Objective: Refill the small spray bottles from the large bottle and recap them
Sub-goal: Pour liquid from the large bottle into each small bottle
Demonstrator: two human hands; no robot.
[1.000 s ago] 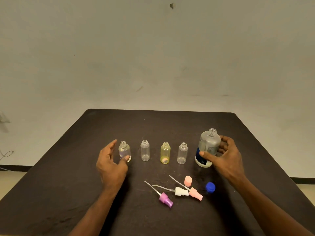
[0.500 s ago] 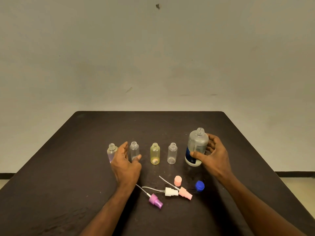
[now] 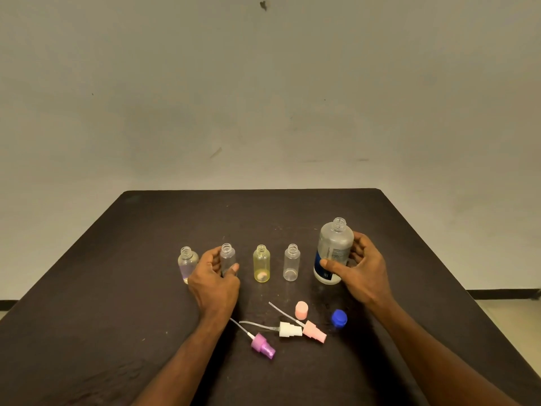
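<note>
Several small uncapped spray bottles stand in a row on the dark table (image 3: 117, 288): a clear one with a purple tint (image 3: 187, 263), a second clear one (image 3: 227, 256), a yellow one (image 3: 261, 263) and another clear one (image 3: 291, 262). My left hand (image 3: 213, 279) curls round the second clear bottle, thumb on its right side. My right hand (image 3: 361, 271) grips the large open bottle (image 3: 333, 247), which has a blue and white label and stands upright at the row's right end.
In front of the row lie a purple spray head (image 3: 262, 346), a white spray head (image 3: 288, 329), a pink spray head (image 3: 314, 332), a pink cap (image 3: 301, 309) and a blue cap (image 3: 339, 318). A plain wall rises behind the table.
My left hand has moved right from the purple-tinted bottle and closed round the second clear bottle. My right hand keeps its hold on the large bottle.
</note>
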